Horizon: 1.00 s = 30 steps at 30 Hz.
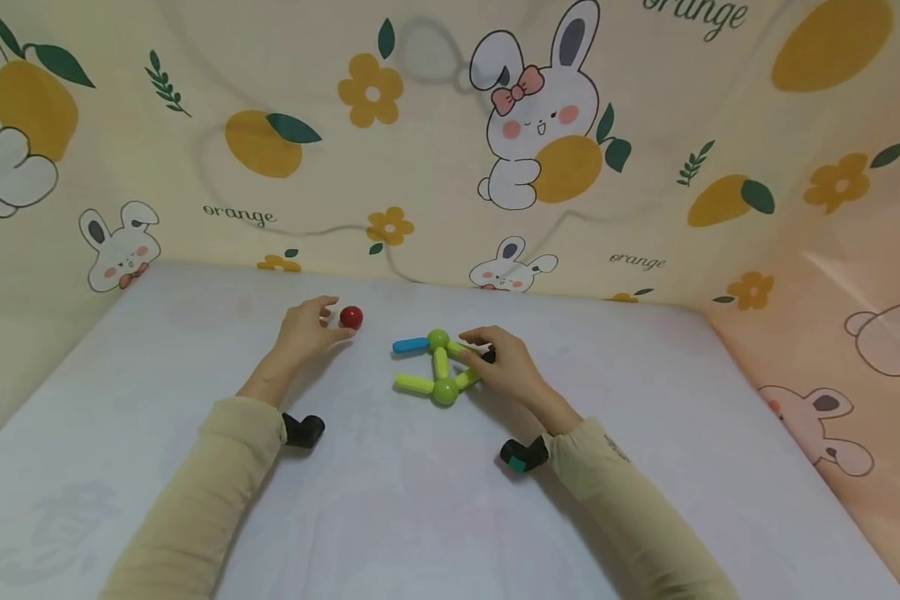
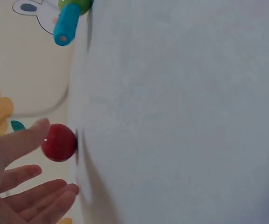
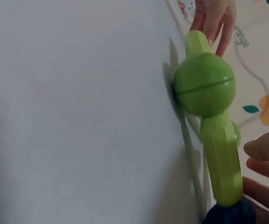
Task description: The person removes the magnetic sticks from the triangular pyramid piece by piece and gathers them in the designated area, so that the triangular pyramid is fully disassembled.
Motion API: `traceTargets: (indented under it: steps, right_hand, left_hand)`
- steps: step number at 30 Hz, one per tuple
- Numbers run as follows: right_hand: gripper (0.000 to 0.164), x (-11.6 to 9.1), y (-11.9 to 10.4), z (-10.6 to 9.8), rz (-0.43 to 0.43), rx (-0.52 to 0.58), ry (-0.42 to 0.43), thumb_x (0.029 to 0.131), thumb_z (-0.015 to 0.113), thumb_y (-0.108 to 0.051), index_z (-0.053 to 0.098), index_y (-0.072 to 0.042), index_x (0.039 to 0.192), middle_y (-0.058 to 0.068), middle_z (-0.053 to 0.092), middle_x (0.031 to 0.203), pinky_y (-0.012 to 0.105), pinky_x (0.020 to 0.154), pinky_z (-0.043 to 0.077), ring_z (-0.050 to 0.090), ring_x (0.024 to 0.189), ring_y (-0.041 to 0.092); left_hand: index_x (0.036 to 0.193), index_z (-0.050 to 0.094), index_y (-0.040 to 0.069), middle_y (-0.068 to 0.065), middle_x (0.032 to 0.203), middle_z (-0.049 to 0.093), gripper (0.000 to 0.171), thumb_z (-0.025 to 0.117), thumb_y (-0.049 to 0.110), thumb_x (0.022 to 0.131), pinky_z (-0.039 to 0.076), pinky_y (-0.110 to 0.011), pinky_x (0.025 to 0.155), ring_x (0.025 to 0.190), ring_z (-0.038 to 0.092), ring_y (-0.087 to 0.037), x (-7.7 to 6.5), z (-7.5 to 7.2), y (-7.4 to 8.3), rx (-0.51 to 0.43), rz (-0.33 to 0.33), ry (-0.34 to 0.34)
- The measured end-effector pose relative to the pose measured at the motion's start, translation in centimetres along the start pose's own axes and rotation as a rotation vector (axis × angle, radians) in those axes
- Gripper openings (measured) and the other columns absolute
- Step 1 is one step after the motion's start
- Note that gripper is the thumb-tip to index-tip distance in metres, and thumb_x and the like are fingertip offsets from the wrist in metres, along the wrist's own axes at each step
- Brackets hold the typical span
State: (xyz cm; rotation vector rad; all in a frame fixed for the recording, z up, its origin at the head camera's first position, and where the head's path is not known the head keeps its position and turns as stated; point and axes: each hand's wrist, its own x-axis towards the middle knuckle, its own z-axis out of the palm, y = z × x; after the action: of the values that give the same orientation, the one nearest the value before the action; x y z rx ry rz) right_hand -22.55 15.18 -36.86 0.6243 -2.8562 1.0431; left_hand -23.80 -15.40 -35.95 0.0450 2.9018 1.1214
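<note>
A red ball [image 1: 351,317] lies on the table just beyond my left hand [image 1: 305,333]. In the left wrist view the thumb [image 2: 34,135] overlaps the ball's edge and the other fingers spread below it. To the right lies a joined figure of rods and balls: an upper green ball [image 1: 438,339], a lower green ball [image 1: 445,391], yellow-green rods [image 1: 414,383] and a blue rod [image 1: 410,345]. My right hand [image 1: 506,362] is at the figure's right corner, around a dark ball [image 3: 231,213], fingers loosely bent beside the rod. The palm partly hides that corner.
A white-covered table [image 1: 390,500] spreads beneath both arms. Behind it hangs a printed cloth [image 1: 435,167] with rabbits and oranges, which continues along the right side. Black wrist devices [image 1: 303,431] stick out from both sleeves.
</note>
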Motion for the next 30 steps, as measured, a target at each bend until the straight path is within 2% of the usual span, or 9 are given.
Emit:
traceTargets:
  steps: [7,12,14,21,30]
  right_hand:
    - [0.038,0.6,-0.9,0.3,0.015,0.036,0.025,0.089,0.068,-0.021,0.063,-0.002,0.122,0.017,0.064,0.118,0.045,0.094,0.047,0.059,0.109,0.031]
    - [0.039,1.1,-1.3,0.6,0.015,0.044,0.014,0.09,0.067,-0.02,0.061,-0.003,0.124,0.018,0.064,0.117,0.045,0.094,0.048,0.06,0.109,0.032]
    - [0.04,1.2,-1.4,0.7,0.028,0.041,0.007,0.09,0.067,-0.021,0.06,-0.004,0.125,0.018,0.064,0.118,0.045,0.093,0.048,0.06,0.11,0.032]
    - [0.044,1.7,-1.4,1.1,0.042,0.042,-0.01,0.09,0.068,-0.023,0.059,-0.005,0.129,0.017,0.065,0.119,0.045,0.092,0.049,0.061,0.109,0.032]
    - [0.042,2.6,-1.6,1.6,0.048,0.052,-0.034,0.088,0.07,-0.022,0.062,-0.007,0.127,0.012,0.066,0.121,0.042,0.09,0.05,0.062,0.106,0.028]
  left_hand:
    - [0.138,0.043,-0.003,-0.027,0.137,0.048,0.065,0.068,0.03,0.088,0.04,-0.052,0.103,0.125,0.047,-0.041,-1.5,-0.5,0.8,-0.016,0.035,-0.047]
    - [0.125,0.055,-0.005,-0.024,0.125,0.057,0.05,0.068,0.026,0.089,0.045,-0.048,0.097,0.116,0.054,-0.038,-2.2,0.2,1.4,-0.11,0.066,0.052]
    - [0.121,0.059,-0.004,-0.023,0.121,0.061,0.045,0.069,0.025,0.089,0.046,-0.046,0.094,0.111,0.057,-0.036,-2.4,0.7,1.8,-0.141,0.08,0.067]
    - [0.121,0.06,0.0,-0.021,0.119,0.063,0.04,0.068,0.022,0.089,0.052,-0.041,0.087,0.103,0.063,-0.032,-2.6,2.2,3.3,-0.155,0.118,-0.052]
    - [0.126,0.057,-0.001,-0.022,0.118,0.063,0.037,0.061,0.016,0.093,0.053,-0.04,0.087,0.105,0.062,-0.033,-2.2,3.6,4.4,-0.186,0.098,-0.106]
